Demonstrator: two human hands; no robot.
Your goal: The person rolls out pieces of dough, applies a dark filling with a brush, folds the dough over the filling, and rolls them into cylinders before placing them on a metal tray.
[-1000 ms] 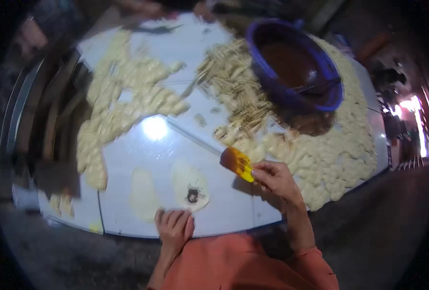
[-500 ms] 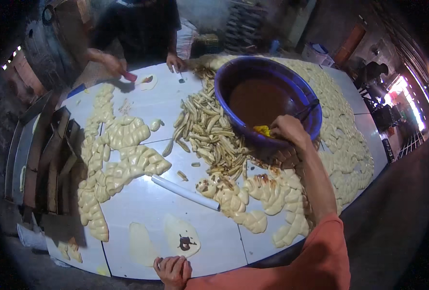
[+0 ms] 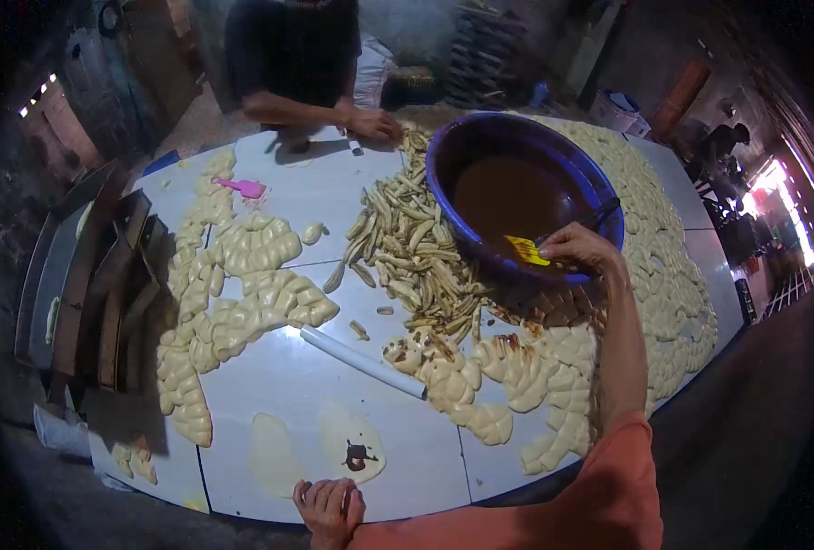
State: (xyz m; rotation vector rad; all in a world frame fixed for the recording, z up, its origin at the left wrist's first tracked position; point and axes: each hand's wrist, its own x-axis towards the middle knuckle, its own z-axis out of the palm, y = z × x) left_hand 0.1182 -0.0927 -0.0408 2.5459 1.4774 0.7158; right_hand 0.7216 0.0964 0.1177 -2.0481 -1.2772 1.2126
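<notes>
My right hand [image 3: 579,246] grips a yellow scraper [image 3: 526,249] over the near rim of a large blue basin [image 3: 444,206]. Brown paste [image 3: 508,197] fills part of the basin, and a dark handle leans on its right rim. At the table's near edge my left hand [image 3: 331,511] rests with fingers loosely bent and nothing visible in them. Just beyond it lie two thin flattened pieces of dough, a plain one [image 3: 274,449] and one [image 3: 334,431] with a smear of brown paste [image 3: 358,456]. A white tube-shaped rolling pin [image 3: 361,363] lies farther up the table.
Peeled banana strips [image 3: 398,229] are heaped left of the basin. Many dough pieces [image 3: 269,302] cover the left side, and more [image 3: 664,284] spread to the right. Opposite, a co-worker's hand [image 3: 370,124] reaches toward the bananas near a pink scraper [image 3: 247,188]. Metal trays [image 3: 86,284] stand at left.
My right hand has lifted the yellow scraper up from the paste to the rim. The co-worker has laid down the pink scraper and reached toward the bananas. My left hand stays put.
</notes>
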